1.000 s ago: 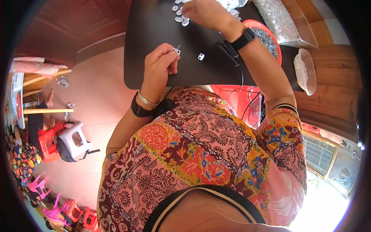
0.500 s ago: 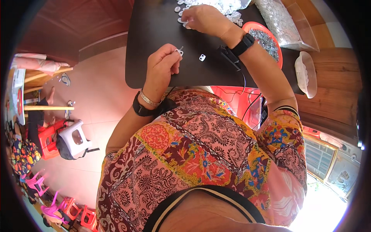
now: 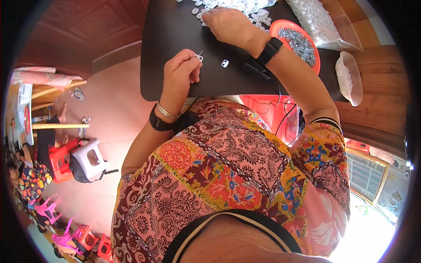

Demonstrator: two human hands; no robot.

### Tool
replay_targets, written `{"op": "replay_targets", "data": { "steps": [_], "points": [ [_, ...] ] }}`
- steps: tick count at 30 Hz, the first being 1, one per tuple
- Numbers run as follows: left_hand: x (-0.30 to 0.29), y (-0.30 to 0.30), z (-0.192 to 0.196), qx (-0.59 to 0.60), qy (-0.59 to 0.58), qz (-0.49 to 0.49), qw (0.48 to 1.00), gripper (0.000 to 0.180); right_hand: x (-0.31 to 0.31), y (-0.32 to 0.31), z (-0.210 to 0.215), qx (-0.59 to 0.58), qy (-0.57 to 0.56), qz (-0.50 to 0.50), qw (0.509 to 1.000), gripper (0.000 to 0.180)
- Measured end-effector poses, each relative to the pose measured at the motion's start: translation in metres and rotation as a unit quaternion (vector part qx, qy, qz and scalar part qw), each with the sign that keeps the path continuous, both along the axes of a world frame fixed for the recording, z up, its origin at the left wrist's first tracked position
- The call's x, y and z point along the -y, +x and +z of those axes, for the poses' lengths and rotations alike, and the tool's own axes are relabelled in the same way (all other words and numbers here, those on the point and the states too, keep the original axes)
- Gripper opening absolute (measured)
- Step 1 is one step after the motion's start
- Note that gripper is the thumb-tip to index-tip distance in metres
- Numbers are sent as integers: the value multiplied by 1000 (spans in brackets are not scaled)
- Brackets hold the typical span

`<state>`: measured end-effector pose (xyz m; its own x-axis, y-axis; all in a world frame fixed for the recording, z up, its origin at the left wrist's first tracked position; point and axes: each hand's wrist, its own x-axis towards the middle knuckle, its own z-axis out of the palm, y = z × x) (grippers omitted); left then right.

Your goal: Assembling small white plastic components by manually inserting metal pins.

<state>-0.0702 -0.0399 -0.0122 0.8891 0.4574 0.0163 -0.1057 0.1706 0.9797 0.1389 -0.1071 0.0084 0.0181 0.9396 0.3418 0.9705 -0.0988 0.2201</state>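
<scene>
My left hand [image 3: 180, 72] is closed in a pinch above the near left of the dark table [image 3: 160, 52]. Between thumb and forefinger it grips a small white plastic piece with holes [image 3: 198, 58], and a thin metal screw sticks up from it. Farther off, my right hand [image 3: 230, 27] reaches to the near edge of a pile of white oval plastic pieces [image 3: 245, 5]. Its fingers are bent together at the pile; what they hold, if anything, is mostly hidden. A loose white two-holed piece [image 3: 225, 63] lies on the table between my hands.
An orange-red bowl [image 3: 316, 65] of small metal screws stands right of my right wrist. Beyond it lies a clear bag of white pieces [image 3: 313, 22]. A translucent tub [image 3: 355, 83] sits at the right edge. A black device with a cable [image 3: 256, 69] lies near my right forearm.
My right hand has shifted slightly left along the pile's edge, its fingers turned lower. The left hand keeps its pinch on the white piece. The whole view has shifted slightly.
</scene>
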Motion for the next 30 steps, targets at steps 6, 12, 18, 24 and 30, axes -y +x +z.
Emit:
{"op": "replay_targets", "data": {
  "steps": [6, 12, 18, 24, 30],
  "points": [
    [-2, 2, 13, -6, 16, 6, 1000, 18, 27, -12, 27, -544, -17, -38, 838, 23],
    [4, 10, 32, 18, 82, -23, 996, 20, 63, -36, 41, -684, -32, 0, 729, 26],
    [11, 12, 36, 7, 121, -40, 992, 21, 71, -41, 40, -697, -30, 10, 716, 24],
    [15, 10, 37, -9, 130, -34, 991, 21, 74, -40, 37, -691, -34, 17, 722, 28],
    [15, 11, 32, -13, 152, -32, 988, 21, 75, -45, 32, -643, 5, 29, 766, 27]
  ]
}}
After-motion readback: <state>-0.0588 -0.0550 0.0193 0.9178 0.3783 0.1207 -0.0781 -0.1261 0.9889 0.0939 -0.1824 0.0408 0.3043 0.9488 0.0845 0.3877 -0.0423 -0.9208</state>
